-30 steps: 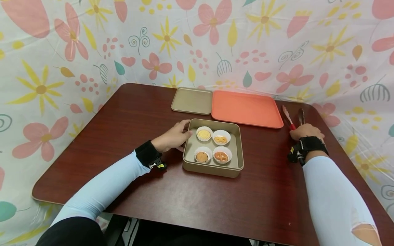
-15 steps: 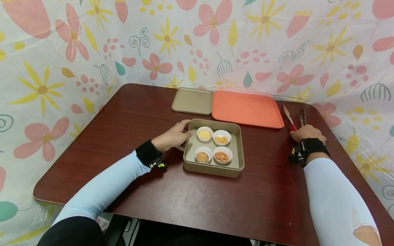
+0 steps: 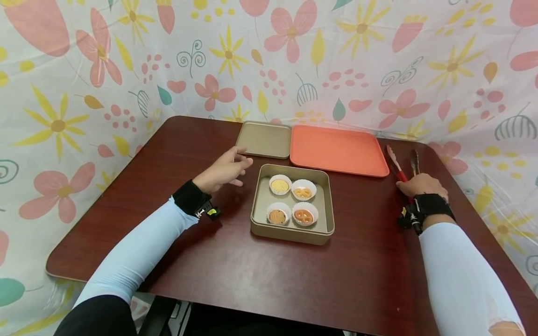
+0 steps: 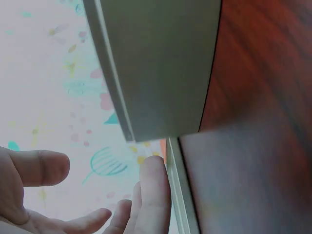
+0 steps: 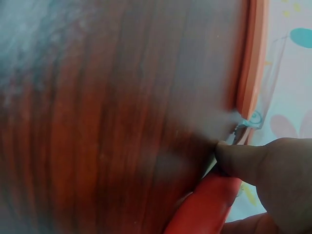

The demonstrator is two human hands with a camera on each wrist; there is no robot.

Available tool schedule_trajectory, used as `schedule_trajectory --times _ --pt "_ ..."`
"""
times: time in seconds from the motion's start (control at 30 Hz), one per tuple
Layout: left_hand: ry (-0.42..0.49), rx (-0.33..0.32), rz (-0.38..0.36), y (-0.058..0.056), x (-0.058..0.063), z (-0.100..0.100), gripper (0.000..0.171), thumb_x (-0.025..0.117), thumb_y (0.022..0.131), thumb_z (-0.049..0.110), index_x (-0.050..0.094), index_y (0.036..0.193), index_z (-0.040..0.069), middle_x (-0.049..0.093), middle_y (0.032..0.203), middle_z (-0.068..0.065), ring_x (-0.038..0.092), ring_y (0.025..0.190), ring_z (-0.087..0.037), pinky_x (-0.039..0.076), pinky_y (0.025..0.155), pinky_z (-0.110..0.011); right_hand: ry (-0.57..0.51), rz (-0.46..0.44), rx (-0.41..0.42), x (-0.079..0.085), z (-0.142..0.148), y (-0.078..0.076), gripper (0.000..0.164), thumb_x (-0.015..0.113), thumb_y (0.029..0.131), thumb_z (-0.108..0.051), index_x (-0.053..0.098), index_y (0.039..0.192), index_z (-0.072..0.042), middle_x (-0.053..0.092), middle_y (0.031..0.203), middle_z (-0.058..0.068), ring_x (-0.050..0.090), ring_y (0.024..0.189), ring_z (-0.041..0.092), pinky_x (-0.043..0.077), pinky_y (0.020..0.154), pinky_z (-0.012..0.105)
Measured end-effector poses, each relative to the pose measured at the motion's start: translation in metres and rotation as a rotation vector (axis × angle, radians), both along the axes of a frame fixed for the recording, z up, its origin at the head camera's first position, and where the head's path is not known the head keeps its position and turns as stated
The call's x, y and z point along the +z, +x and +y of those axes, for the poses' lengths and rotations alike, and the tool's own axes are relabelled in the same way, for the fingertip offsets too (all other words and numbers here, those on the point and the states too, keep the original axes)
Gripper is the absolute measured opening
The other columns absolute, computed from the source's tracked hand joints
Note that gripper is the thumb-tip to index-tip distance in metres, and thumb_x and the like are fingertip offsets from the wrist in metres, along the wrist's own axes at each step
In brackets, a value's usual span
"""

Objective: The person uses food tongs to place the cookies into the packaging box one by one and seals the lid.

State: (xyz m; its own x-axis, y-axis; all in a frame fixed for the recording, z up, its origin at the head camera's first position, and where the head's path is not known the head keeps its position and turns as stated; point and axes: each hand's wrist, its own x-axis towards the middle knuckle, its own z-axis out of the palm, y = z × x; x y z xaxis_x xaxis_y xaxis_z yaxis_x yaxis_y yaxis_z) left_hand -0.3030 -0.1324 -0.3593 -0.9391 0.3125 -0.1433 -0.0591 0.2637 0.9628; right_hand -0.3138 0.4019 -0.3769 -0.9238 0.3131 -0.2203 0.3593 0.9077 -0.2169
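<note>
My left hand (image 3: pixel 222 171) hovers just left of a gold baking tin (image 3: pixel 290 232), fingers loosely spread and holding nothing. In the left wrist view the tin's side wall (image 4: pixel 161 63) stands apart from the fingertips. Inside the tin sit several white paper cups with a round brown cookie (image 3: pixel 277 216), a pretzel-shaped biscuit (image 3: pixel 303 216), a twisted one (image 3: pixel 302 192) and a yellow one (image 3: pixel 279 185). At the right of the table my right hand (image 3: pixel 424 185) grips red-handled tongs (image 3: pixel 395 161), their two arms spread apart. The thumb lies on the red handle (image 5: pixel 204 204) in the right wrist view.
Behind the tin lie a flat gold tray (image 3: pixel 265 139) and, beside it, a larger orange tray (image 3: pixel 338 149). The dark wood table (image 3: pixel 176 154) backs onto a flowered cloth (image 3: pixel 252 60).
My left hand has let go of the tin's left side and moved away, up and to the left. The tin stays put. My right hand remains at the tongs.
</note>
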Motion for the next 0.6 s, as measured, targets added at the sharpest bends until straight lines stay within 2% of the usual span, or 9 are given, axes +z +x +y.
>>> schedule_trajectory --times 0.17,0.23,0.3,0.4,0.5,0.6 --pt "0.010 0.036 0.017 -0.008 0.003 -0.010 0.058 0.052 0.109 0.025 0.028 0.159 0.008 0.040 0.148 -0.020 0.046 0.130 -0.046 0.055 0.098 -0.055 0.003 0.021 0.047 0.002 -0.003 0.007 0.073 0.054 0.098 -0.057 0.056 0.102 0.016 0.054 0.090 0.031 0.049 0.090 0.051 0.046 0.076 0.066" --pt "0.008 0.050 0.021 -0.012 0.003 -0.014 0.055 0.052 0.110 0.024 0.031 0.158 0.007 0.041 0.148 -0.019 0.046 0.129 -0.045 0.054 0.099 -0.054 0.002 0.020 0.047 0.004 -0.005 0.009 0.079 0.053 0.097 -0.060 0.053 0.104 0.018 0.050 0.093 0.035 0.046 0.093 0.055 0.045 0.077 0.068" --pt "0.004 0.063 0.021 -0.015 0.003 -0.017 0.053 0.051 0.110 0.023 0.033 0.157 0.006 0.041 0.148 -0.019 0.047 0.128 -0.044 0.053 0.101 -0.053 -0.006 0.015 0.019 0.006 -0.009 0.011 0.090 0.051 0.096 -0.065 0.047 0.113 0.023 0.045 0.103 0.043 0.042 0.099 0.061 0.044 0.080 0.071" --pt "0.000 0.081 0.021 -0.020 0.005 -0.019 0.051 0.049 0.110 0.022 0.033 0.157 0.006 0.042 0.147 -0.018 0.048 0.123 -0.041 0.052 0.103 -0.053 -0.031 0.017 -0.052 0.008 -0.015 0.011 0.108 0.049 0.095 -0.071 0.029 0.134 0.028 0.028 0.123 0.056 0.031 0.114 0.072 0.039 0.089 0.078" --pt "0.005 0.096 0.022 -0.023 0.007 -0.019 0.050 0.048 0.111 0.021 0.033 0.156 0.006 0.044 0.145 -0.017 0.050 0.116 -0.037 0.053 0.102 -0.053 -0.050 0.051 -0.098 0.011 -0.021 0.011 0.117 0.047 0.094 -0.072 0.011 0.146 0.026 0.012 0.139 0.059 0.018 0.127 0.075 0.030 0.098 0.083" --pt "0.011 0.110 0.020 -0.027 0.009 -0.018 0.050 0.048 0.111 0.021 0.033 0.156 0.007 0.045 0.144 -0.015 0.052 0.109 -0.033 0.055 0.099 -0.050 -0.052 0.099 -0.093 0.015 -0.028 0.011 0.117 0.047 0.095 -0.072 0.009 0.148 0.025 0.010 0.142 0.058 0.015 0.130 0.075 0.025 0.101 0.084"
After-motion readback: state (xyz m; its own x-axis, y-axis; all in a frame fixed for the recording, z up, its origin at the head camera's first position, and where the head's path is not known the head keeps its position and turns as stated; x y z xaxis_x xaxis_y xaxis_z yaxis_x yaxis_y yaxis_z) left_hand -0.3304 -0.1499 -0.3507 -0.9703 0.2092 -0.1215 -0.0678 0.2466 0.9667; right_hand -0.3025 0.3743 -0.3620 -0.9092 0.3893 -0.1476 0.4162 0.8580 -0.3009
